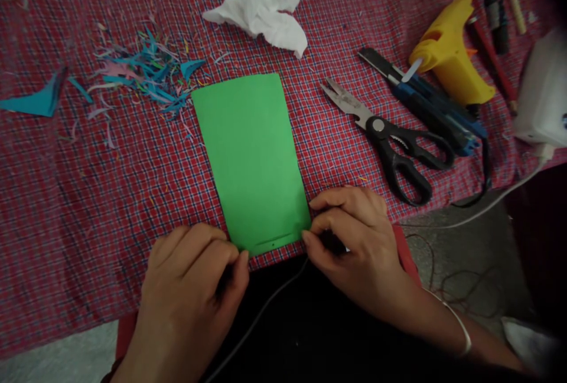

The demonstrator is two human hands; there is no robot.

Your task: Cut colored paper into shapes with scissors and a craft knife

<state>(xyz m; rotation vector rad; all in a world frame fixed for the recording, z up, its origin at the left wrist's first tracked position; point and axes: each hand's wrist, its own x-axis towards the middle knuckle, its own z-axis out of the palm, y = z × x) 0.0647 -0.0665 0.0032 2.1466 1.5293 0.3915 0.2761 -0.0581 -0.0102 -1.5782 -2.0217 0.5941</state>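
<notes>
Green craft sheet [252,159] on our checked tablecloth [110,218]

Our left hand [195,280] and right hand [354,235] pinch its near corners; we judge it light, flexible, easily creased, best held by the edges.

A green sheet [254,161] lies on a checked tablecloth [146,153], its near corners pinched by the left hand [195,282] and right hand [358,241]; right of it are black-handled scissors [378,127] and a yellow glue gun [447,49]; beyond it, crumpled white tissue [266,14]; left of its far edge, shredded scraps [153,76].
</notes>
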